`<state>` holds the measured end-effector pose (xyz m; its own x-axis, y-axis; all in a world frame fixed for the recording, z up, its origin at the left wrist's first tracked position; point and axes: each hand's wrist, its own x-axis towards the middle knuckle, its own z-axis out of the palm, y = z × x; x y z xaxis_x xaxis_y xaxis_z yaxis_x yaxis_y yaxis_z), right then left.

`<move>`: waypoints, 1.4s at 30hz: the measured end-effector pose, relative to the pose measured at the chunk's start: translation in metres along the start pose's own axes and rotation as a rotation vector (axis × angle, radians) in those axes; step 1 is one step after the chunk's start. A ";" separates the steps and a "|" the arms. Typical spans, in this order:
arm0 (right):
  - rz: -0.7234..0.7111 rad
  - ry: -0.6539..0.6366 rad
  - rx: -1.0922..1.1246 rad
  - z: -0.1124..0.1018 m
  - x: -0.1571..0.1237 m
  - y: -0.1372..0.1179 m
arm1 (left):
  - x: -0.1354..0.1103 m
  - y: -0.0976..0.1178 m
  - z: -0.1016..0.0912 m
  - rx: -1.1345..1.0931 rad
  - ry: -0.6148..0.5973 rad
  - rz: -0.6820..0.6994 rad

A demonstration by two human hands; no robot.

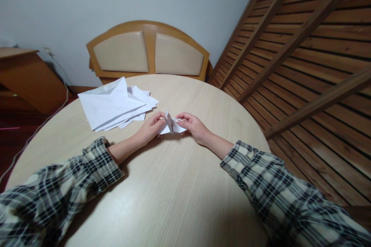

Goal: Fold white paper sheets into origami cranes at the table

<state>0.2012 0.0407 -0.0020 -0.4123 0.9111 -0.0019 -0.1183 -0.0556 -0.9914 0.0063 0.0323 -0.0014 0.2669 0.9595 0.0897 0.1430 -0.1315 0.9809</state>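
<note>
A small folded piece of white paper (171,125) is held between both hands just above the round light wood table (174,193). My left hand (150,128) pinches its left side, fingers closed on the fold. My right hand (193,125) pinches its right side, thumb on top. Both arms wear plaid sleeves and rest on the tabletop.
A loose stack of white paper sheets (114,105) lies on the table at the far left. A wooden chair with tan padded back (147,52) stands behind the table. Slatted wooden panels (304,54) lean at the right. A wooden cabinet (26,77) and a white cable (59,70) are at the left.
</note>
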 end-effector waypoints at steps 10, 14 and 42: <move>-0.045 0.157 0.141 -0.006 0.006 -0.003 | 0.003 -0.004 0.000 -0.001 0.042 0.010; -0.036 0.176 0.220 -0.006 0.005 -0.007 | 0.001 -0.003 -0.001 0.085 -0.010 0.014; 0.008 0.079 0.046 0.008 0.003 0.013 | -0.001 -0.007 -0.003 0.154 -0.063 0.096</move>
<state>0.1914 0.0393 -0.0140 -0.3409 0.9398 -0.0223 -0.1570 -0.0802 -0.9843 0.0026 0.0330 -0.0080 0.3449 0.9238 0.1663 0.2571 -0.2634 0.9298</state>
